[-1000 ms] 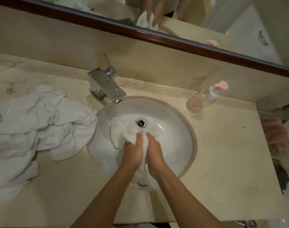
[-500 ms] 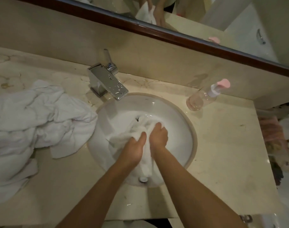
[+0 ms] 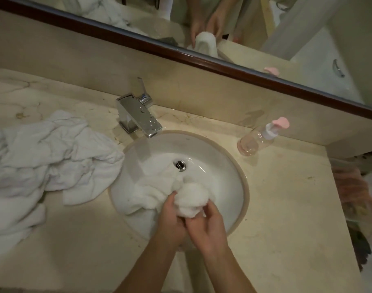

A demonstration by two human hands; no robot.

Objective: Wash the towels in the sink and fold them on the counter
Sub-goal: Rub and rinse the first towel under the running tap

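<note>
So the wet towel (image 3: 187,199) is down in the sink (image 3: 233,166), one end bunched into a ball, the rest trailing off toward the left wall of the basin. Left hand (image 3: 170,218) and right hand (image 3: 208,225) both have their fingers curled tight around that wad, no gap showing, looks like a squeeze or scrub. Main risk imo: the loose tail slides over the drain (image 3: 180,164) and blocks it, or drips everywhere when lifted out. The pile of towels (image 3: 49,161) on the bench (image 3: 286,208) sits right at the sink's rim, so splashes could soak it. The soap bottle (image 3: 259,138) is near enough for an elbow to knock.
</note>
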